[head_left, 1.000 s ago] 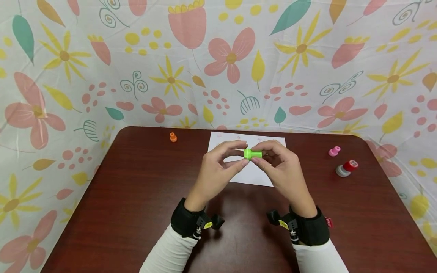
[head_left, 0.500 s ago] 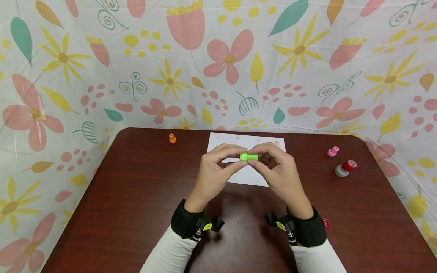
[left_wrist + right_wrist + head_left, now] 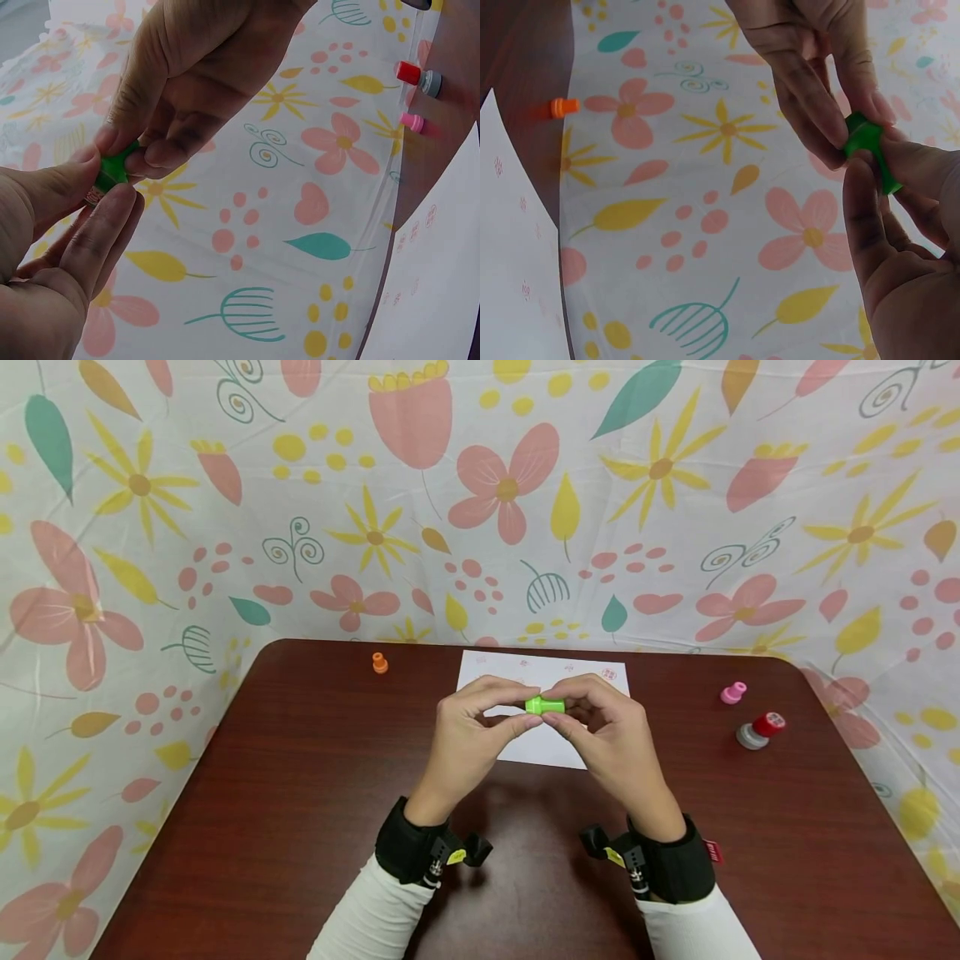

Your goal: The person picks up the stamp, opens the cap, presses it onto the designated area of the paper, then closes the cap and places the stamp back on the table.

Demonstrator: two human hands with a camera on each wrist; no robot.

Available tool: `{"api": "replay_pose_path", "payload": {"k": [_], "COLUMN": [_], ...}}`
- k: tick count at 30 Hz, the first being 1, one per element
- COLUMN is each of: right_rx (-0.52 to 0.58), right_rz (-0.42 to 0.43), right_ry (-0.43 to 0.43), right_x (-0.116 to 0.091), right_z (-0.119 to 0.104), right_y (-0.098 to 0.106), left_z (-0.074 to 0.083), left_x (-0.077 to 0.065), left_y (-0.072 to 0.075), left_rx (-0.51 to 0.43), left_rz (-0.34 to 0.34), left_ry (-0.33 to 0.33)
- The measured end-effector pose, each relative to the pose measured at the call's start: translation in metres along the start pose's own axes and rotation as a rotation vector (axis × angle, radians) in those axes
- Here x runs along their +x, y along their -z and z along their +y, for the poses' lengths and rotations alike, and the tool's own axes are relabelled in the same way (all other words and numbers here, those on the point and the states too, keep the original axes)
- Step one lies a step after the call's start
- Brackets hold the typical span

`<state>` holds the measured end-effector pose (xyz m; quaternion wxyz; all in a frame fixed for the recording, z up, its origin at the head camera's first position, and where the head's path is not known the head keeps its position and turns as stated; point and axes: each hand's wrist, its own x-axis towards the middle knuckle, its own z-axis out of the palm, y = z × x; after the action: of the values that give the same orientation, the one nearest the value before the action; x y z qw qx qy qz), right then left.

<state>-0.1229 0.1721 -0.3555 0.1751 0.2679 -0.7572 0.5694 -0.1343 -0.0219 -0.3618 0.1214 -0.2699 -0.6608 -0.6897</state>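
Both hands meet over the sheet of paper, holding a small bright green stamp [image 3: 545, 706] sideways between them. My left hand [image 3: 472, 739] pinches its wider end between thumb and fingers. With thumb and fingertips, my right hand [image 3: 611, 739] grips the narrower handle end. In the left wrist view a reddish pattern shows on the end of the green stamp [image 3: 112, 171] by the left fingers. Fingers cover much of the green stamp [image 3: 866, 142] in the right wrist view. The white paper [image 3: 536, 752] bears several faint red prints along its far part.
An orange stamp [image 3: 380, 662] stands at the table's back left. Toward the right are a pink stamp [image 3: 734, 692] and a grey cylinder with a red top [image 3: 761, 730]. The brown table [image 3: 337, 777] ends against a flower-patterned cloth [image 3: 420, 577].
Both hands have shifted slightly left with the green stamp, and the right hand has come a little closer to the left. Their pinching grips look the same.
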Motion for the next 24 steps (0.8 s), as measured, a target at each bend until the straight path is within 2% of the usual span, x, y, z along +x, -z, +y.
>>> {"api": "replay_pose_path", "payload": {"k": [3, 14, 18, 24], "right_rx": [0.017, 0.076, 0.054, 0.001], "right_rz": [-0.006, -0.030, -0.023, -0.006], "right_ry": [-0.010, -0.022, -0.021, 0.010], "right_x": [0.000, 0.001, 0.001, 0.001], "right_z": [-0.001, 0.002, 0.001, 0.001], "right_y": [0.000, 0.002, 0.001, 0.001], "left_z": [0.000, 0.003, 0.003, 0.005], "left_x": [0.001, 0.002, 0.001, 0.002], "left_y": [0.001, 0.007, 0.009, 0.013], "left_rx": [0.019, -0.023, -0.011, 0.037], "left_rz": [0.002, -0.053, -0.053, -0.027], "left_ry": [-0.005, 0.036, 0.044, 0.019]}}
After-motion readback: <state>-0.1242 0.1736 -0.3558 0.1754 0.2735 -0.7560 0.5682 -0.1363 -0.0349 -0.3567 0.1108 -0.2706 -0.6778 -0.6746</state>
